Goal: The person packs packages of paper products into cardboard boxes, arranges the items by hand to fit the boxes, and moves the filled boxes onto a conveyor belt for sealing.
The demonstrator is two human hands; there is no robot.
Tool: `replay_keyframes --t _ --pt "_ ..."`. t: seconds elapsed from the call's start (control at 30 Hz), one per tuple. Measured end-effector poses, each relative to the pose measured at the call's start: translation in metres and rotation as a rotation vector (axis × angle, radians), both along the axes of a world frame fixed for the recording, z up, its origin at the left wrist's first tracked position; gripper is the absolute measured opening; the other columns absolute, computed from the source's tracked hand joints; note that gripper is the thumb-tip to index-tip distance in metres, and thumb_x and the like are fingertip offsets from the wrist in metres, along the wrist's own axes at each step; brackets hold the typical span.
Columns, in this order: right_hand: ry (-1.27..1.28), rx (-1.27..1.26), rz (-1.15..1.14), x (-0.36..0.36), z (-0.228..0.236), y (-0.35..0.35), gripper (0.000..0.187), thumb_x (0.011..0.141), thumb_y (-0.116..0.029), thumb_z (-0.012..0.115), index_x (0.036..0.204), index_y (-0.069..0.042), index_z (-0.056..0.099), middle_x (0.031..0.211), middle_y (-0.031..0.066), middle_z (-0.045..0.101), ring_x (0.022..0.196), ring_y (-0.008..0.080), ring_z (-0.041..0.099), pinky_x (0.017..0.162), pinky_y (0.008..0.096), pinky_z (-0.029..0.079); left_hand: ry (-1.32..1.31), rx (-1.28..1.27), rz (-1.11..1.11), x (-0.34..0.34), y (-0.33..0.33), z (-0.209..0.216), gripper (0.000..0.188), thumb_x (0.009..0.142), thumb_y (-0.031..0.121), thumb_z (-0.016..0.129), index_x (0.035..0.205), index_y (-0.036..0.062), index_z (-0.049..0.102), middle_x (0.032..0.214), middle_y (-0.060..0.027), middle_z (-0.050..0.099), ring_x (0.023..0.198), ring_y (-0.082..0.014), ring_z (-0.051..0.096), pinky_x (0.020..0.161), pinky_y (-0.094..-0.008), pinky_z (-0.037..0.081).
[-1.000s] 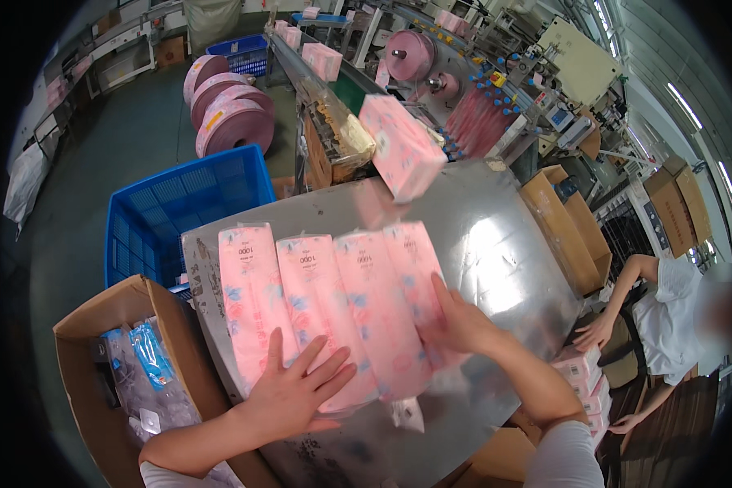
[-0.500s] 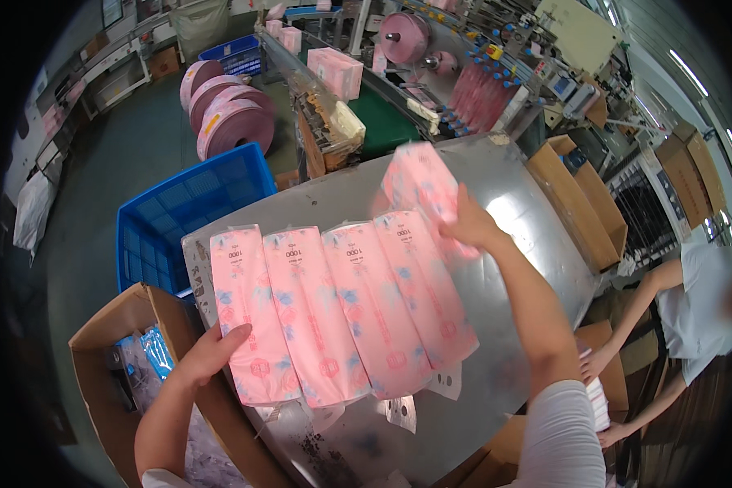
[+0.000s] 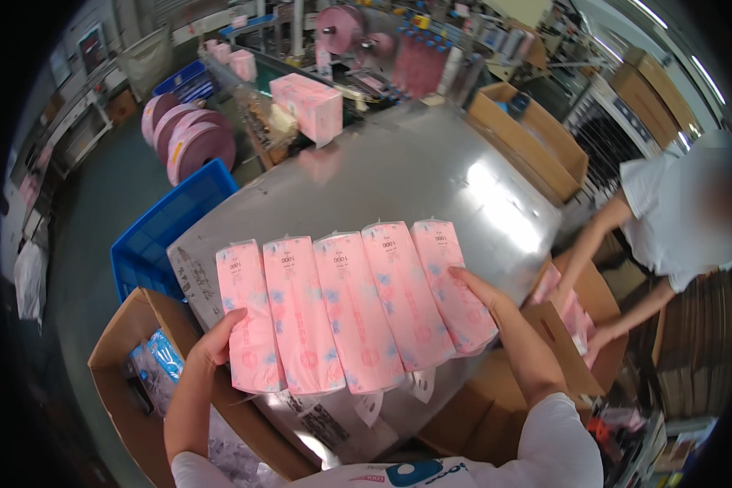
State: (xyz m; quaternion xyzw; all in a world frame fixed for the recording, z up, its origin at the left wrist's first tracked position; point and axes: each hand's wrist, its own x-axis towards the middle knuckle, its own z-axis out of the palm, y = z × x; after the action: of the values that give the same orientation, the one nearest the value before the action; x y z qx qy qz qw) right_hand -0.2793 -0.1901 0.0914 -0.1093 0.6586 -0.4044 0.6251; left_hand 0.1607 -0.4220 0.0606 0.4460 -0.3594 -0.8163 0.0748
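Pink packs [image 3: 356, 313], five side by side, sit clasped in the grip of the left hand [image 3: 218, 340] and right hand [image 3: 480, 297], one at each end, over the near part of the metal worktop [image 3: 382, 175].

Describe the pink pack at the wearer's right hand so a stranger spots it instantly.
Start from the big metal table. Across its near end runs a row of five pink packs. Pick the rightmost pack, the only one with the right hand against it.
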Motion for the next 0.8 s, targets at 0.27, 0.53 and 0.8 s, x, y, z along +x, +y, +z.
replay_keyframes --t 0.27,0.53,0.8 --pt "0.225 -0.175 -0.573 0.004 0.096 0.236 0.050 0.084 -0.027 0.060 0.122 0.002 0.048 0.110 0.0106 0.060 0.095 0.0209 0.061 0.083 0.0342 0.050 0.246 -0.388 -0.179 -0.076 0.069 0.075 0.049 0.081 0.017 0.062 0.124 -0.0020 0.047 0.115 -0.0100 0.057 0.103 -0.0192 0.057 0.088 -0.0321 0.046" --pt "0.160 -0.199 -0.961 0.099 0.073 0.567 0.073 0.060 0.005 0.066 0.129 0.000 0.043 0.123 0.0112 0.054 0.116 0.0275 0.050 0.099 0.0419 0.040 0.408 -0.149 -0.975 -0.209 0.304 0.039 0.048 0.073 0.007 0.072 0.118 0.0015 0.055 0.112 -0.0061 0.060 0.103 -0.0168 0.055 0.089 -0.0309 0.044" --pt "0.405 0.481 -0.658 0.182 -0.110 0.620 0.049 0.075 -0.014 0.061 0.122 -0.003 0.050 0.102 0.0129 0.062 0.089 0.0287 0.059 0.078 0.0352 0.047 -0.165 -0.383 -1.009 -0.183 0.421 -0.133 0.046 0.087 0.015 0.057 0.127 -0.0011 0.044 0.122 -0.0124 0.054 0.113 -0.0221 0.052 0.095 -0.0325 0.041"
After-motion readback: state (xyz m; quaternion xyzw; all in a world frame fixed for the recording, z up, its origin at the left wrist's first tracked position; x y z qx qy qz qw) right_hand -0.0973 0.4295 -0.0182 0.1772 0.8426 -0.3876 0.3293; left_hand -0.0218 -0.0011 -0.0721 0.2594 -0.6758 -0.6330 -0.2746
